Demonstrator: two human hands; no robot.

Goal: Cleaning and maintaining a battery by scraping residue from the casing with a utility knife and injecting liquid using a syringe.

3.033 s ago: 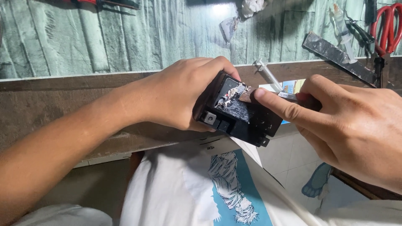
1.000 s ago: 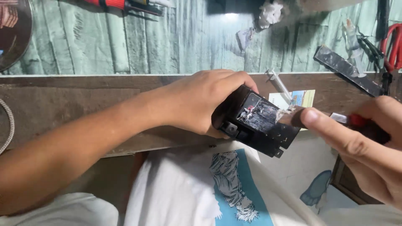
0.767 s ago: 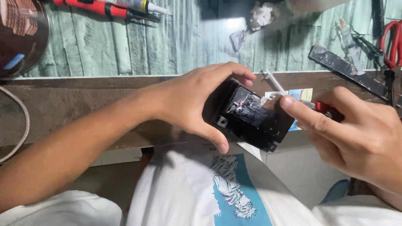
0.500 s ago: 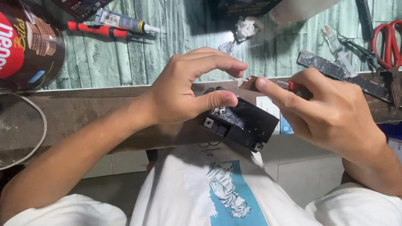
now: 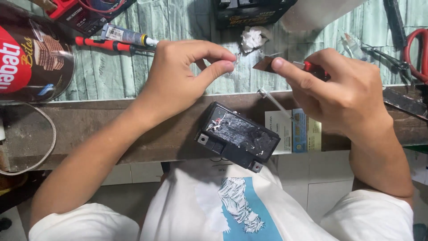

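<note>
A: Battery (image 5: 237, 142), small black block, sits tilted against the front edge of the surface (image 5: 111, 129), above the person's white shirt (image 5: 232, 209). Top face scraped, grey residue. Neither hand on it.

B: Left hand (image 5: 180, 76)?

A: Raised over the surface, thumb and forefinger pinched together on something tiny; can't tell what.

B: Right hand (image 5: 339, 91)?

A: Closed around a red-handled blade tool (image 5: 290, 66), forefinger pressed along the blade, tip just beside the left fingertips.

B: Surroundings?

A: 1 round tin (image 5: 31, 53) far left, red screwdriver (image 5: 107, 44) and glue tube (image 5: 127, 35) behind the left hand, crumpled tissue (image 5: 253, 38) centre, red scissors (image 5: 414, 53) far right.
</note>
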